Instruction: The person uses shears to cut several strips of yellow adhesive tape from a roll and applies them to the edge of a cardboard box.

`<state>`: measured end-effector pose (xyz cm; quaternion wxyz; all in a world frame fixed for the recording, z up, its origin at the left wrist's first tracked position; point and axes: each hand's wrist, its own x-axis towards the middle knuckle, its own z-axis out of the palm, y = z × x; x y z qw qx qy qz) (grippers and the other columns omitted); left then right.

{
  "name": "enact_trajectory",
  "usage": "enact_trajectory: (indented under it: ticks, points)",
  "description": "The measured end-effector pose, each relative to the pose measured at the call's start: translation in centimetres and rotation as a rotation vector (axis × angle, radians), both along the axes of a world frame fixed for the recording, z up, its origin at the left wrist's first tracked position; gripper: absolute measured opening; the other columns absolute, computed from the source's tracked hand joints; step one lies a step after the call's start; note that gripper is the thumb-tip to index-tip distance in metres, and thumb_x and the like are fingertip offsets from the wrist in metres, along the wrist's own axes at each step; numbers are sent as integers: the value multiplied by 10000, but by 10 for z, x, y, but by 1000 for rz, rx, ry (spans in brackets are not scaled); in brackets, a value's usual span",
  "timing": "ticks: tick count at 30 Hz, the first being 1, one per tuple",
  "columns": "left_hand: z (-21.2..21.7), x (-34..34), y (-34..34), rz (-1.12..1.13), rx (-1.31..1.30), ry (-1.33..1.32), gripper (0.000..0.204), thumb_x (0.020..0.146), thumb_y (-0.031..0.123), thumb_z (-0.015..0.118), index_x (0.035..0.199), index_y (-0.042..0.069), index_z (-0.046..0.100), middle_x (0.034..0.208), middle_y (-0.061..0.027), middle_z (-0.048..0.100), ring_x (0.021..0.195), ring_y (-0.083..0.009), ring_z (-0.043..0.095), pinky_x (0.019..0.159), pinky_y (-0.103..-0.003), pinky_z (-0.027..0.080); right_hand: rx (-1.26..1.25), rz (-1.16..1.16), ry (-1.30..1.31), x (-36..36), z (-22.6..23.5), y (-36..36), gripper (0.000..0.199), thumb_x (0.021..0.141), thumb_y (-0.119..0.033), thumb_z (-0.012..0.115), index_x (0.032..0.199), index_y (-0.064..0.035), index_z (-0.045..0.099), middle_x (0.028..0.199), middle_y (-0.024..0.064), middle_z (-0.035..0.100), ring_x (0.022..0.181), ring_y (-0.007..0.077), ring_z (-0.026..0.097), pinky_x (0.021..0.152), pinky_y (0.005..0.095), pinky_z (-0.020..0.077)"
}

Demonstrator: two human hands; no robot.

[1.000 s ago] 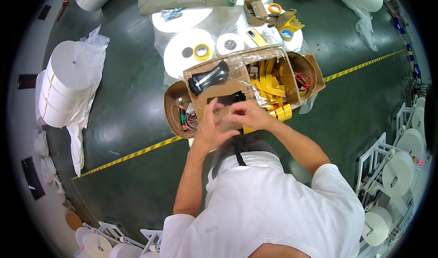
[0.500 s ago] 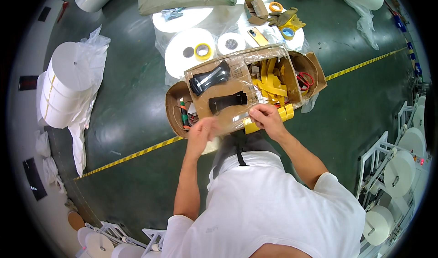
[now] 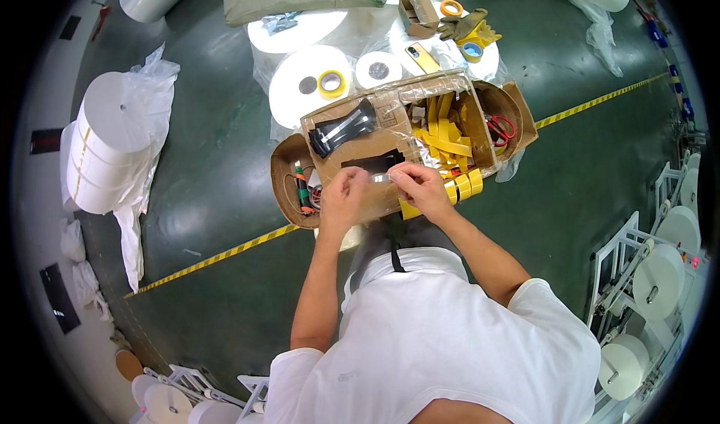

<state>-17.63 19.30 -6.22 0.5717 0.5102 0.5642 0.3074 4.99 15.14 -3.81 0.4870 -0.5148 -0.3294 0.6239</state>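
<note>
An open cardboard box [image 3: 390,199] lies on the floor in front of me. In its left part are two black elongated parts, one at the back [image 3: 341,128] and one nearer [image 3: 375,160]. My left hand [image 3: 341,199] and my right hand [image 3: 421,188] meet at the box's near edge, just below the nearer black part. Both pinch a small clear strip [image 3: 380,176] stretched between their fingertips. Yellow strips [image 3: 442,135] fill the right part of the box, with red-handled scissors [image 3: 501,130] beside them.
Small tools [image 3: 302,188] lie on the box's left flap. Behind the box stand white rolls [image 3: 300,86], a yellow tape ring [image 3: 331,83], a phone [image 3: 422,58] and gloves [image 3: 465,26]. A large wrapped white roll [image 3: 105,143] is at the left, roll racks [image 3: 652,274] at the right. A yellow-black floor line [image 3: 217,257] runs under the box.
My hands were together over the nearer black part, drew apart toward the box's near edge, and have now come together again with the clear strip between them.
</note>
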Motion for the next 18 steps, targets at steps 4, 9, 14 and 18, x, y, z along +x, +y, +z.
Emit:
enact_trajectory:
  ticks: [4, 9, 14, 18]
  points:
    - [45, -11, -6, 48, -493, -464, 241, 1158, 240, 673, 1178, 17, 762, 947, -56, 784, 583, -37, 496, 520, -228, 365, -52, 50, 231, 12, 2, -9, 194, 1111, -196, 737, 1194, -31, 795, 850, -26, 666, 641, 45, 544, 531, 223, 372]
    - [20, -20, -11, 13, -295, -368, 227, 1134, 224, 709, 1074, 18, 782, 896, -74, 801, 565, -59, 523, 520, -244, 384, 18, -8, -53, 7, -2, -10, 194, 1097, -171, 736, 1098, 11, 804, 921, -19, 734, 700, 53, 584, 600, 230, 452]
    - [-3, 8, -3, 4, 286, 425, 307, 1052, 260, 793, 901, -6, 793, 673, -113, 742, 619, -205, 739, 600, -369, 547, 216, -114, -514, -14, -29, -1, 169, 1025, -139, 777, 989, 24, 802, 1040, 62, 812, 779, 175, 712, 704, 310, 565]
    - [-30, 18, 13, -100, 483, 845, 362, 1043, 362, 785, 911, 26, 803, 748, -215, 748, 678, -402, 743, 637, -495, 573, 336, -183, -910, -23, -60, 15, 132, 963, -131, 814, 946, -1, 804, 1076, 120, 799, 851, 335, 765, 753, 419, 609]
